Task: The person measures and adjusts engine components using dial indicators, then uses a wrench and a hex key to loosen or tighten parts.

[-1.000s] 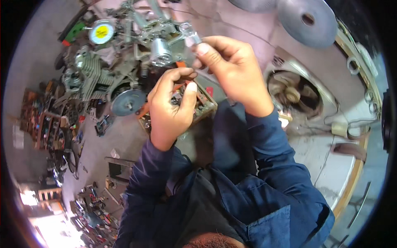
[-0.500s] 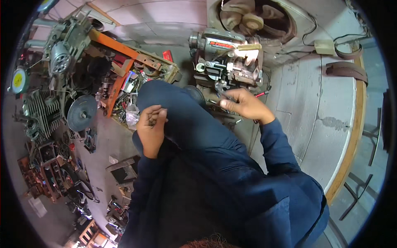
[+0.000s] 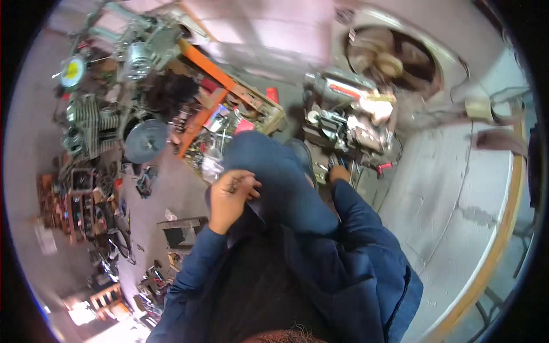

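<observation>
My left hand [image 3: 230, 197] is raised above my bent left knee [image 3: 260, 163], its fingers curled in with the thumb against them. Whatever it may hold is hidden or too small to name. My right hand [image 3: 340, 173] reaches down beside my shoe [image 3: 303, 154], among tools on the floor below a bench machine [image 3: 349, 111] of grey metal. Its fingers are blurred and partly hidden. A red-handled tool [image 3: 386, 167] lies just right of that hand.
An orange-framed tray [image 3: 257, 108] of loose parts stands ahead of my knee. Engine blocks [image 3: 91, 123] and a round disc [image 3: 146, 140] are at the left. A large fan [image 3: 389, 60] is set behind the machine. A pale wooden platform [image 3: 434, 194] runs along my right.
My right hand has dropped from in front of the machine, where it held a small dark tool, to the floor tools. My left hand stays curled near my knee. The view has turned.
</observation>
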Motion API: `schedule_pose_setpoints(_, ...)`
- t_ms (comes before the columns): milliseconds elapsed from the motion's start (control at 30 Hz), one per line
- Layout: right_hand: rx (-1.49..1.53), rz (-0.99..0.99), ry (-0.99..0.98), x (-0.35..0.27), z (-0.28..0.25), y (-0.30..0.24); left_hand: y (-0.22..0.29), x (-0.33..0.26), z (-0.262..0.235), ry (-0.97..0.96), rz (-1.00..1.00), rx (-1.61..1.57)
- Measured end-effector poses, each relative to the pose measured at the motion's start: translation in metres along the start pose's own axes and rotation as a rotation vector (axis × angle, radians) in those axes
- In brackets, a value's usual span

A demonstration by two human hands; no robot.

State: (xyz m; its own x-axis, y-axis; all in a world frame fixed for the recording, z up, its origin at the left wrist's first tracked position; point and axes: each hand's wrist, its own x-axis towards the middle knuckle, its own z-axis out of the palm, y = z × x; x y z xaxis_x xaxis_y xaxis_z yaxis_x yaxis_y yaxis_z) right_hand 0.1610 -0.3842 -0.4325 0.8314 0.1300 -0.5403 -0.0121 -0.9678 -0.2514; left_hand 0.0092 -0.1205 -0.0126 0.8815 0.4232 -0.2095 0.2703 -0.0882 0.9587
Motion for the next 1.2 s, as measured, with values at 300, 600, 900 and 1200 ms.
schedule_pose_setpoints(300,0.035,-0.226,0.004,-0.046,-0.041,-0.047,0.025,0.014,-0.015,-0.091,0.035,-0.087)
schedule_pose_setpoints(600,0.668,-0.927,0.227,-0.201,-0.327,-0.183,0.096,0.058,0.017,-0.072,0.394,0.392)
schedule_pose_setpoints(900,0.852,-1.354,0.118,-0.207,-0.455,-0.276,0.172,0.072,-0.022,0.175,0.519,-0.305)
schedule_pose_setpoints(1200,0.179,-1.496,0.95,-0.164,-0.56,-0.371,0.235,0.102,-0.124,0.637,0.767,0.731)
